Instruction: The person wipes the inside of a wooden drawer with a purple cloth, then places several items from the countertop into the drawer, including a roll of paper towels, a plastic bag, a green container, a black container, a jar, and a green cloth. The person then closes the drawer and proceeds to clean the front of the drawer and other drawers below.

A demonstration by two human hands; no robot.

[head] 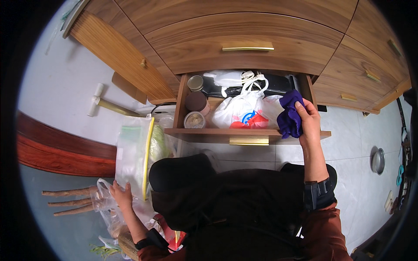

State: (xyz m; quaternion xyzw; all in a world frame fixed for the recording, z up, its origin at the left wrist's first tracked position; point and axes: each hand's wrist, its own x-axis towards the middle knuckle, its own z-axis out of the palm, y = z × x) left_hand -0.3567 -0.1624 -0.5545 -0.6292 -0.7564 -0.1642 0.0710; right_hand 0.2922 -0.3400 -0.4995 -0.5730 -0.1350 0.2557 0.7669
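Note:
A crumpled purple cloth (pixel 290 114) is pinched between the thumb and fingers of my right hand (pixel 310 119), over the right end of the drawer front. Below it, the wooden drawer (pixel 199 132) is pulled out. Inside lie a white plastic shopping bag (pixel 225 112) with a red and blue print, a black package (pixel 281 83) and a white power cord (pixel 247 77). Three lidded jars stand along its left side, among them a brown-lidded jar (pixel 196 101). Low on the left, my left hand (pixel 121 195) has its fingers apart beside a clear plastic bag (pixel 103 189) and a yellow-edged zip bag (pixel 134 153).
Long brown roots (pixel 70 202) stick out of the clear bag. A red wooden piece (pixel 65 151) curves in from the left. Above the drawer is a closed drawer front (pixel 248 60). A metal bowl (pixel 378 161) sits on the tiled floor (pixel 346 137) at right.

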